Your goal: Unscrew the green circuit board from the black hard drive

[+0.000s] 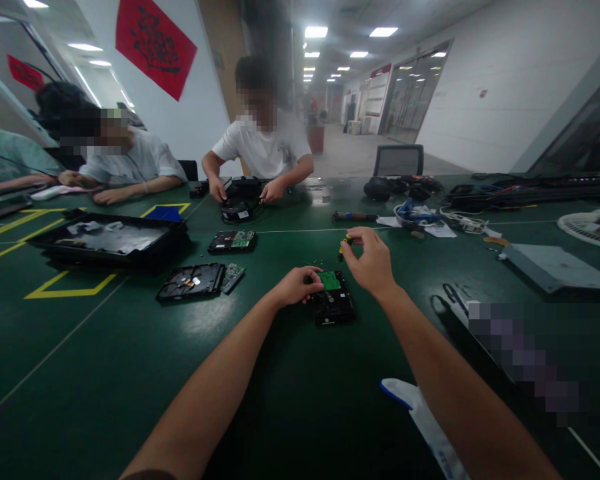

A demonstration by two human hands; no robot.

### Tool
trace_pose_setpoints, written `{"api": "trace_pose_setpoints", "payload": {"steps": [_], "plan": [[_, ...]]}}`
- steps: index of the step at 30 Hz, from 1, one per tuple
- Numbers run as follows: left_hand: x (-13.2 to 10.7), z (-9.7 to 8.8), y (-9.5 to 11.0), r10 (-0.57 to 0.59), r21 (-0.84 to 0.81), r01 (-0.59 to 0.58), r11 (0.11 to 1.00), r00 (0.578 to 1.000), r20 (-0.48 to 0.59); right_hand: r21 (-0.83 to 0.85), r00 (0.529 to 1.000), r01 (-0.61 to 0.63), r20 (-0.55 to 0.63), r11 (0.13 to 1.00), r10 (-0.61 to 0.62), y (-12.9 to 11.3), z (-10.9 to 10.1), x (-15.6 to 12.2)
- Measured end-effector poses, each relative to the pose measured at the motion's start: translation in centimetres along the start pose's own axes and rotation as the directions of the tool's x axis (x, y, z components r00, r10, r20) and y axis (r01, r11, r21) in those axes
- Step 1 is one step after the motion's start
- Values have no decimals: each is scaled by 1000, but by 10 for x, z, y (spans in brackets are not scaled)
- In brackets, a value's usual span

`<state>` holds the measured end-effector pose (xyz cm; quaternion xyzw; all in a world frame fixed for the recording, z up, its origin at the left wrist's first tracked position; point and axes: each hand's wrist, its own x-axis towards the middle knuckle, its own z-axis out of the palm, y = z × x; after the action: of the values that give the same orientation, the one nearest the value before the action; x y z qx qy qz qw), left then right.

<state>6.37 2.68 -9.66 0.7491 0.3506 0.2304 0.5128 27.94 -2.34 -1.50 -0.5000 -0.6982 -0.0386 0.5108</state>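
Note:
A black hard drive (334,308) with a green circuit board (329,280) on top lies on the green table (130,373) in front of me. My left hand (296,285) is curled against the drive's left edge, fingers touching the board. My right hand (371,260) pinches a small screwdriver (343,248) with a yellow-and-black handle, held nearly upright just above the board's far right corner. A few tiny screws lie on the table just beyond the drive.
Two more opened drives (193,281) (233,241) and a black tray (107,241) lie to the left. A person in white (263,150) works opposite, others sit at far left. Cables (505,193), a grey flat case (560,268), scissors (454,297) and a white glove (425,420) are on the right.

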Motion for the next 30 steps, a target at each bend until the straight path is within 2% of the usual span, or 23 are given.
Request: {"api": "trace_pose_setpoints", "payload": {"steps": [3,8,14,20,26,30], "plan": [[0,0,-1,7,-9,-7,1000,1000,0,8,1000,-13,12,1000,13,1,0,0],[-1,1,1,-21,3,21,1000,1000,-5,-21,999,34,6,999,-33,-2,0,0],[-1,0,0,14,-18,-14,1000,1000,3,24,1000,-16,12,1000,15,0,1,0],[0,0,-1,15,-15,-15,1000,1000,1,-19,999,39,17,999,-38,-3,-1,0],[-1,0,-1,18,-14,-18,1000,1000,1,24,1000,-21,17,999,21,1,0,0],[0,-1,-2,25,-11,-25,1000,1000,9,6,998,49,36,999,-49,-2,-1,0]]}}
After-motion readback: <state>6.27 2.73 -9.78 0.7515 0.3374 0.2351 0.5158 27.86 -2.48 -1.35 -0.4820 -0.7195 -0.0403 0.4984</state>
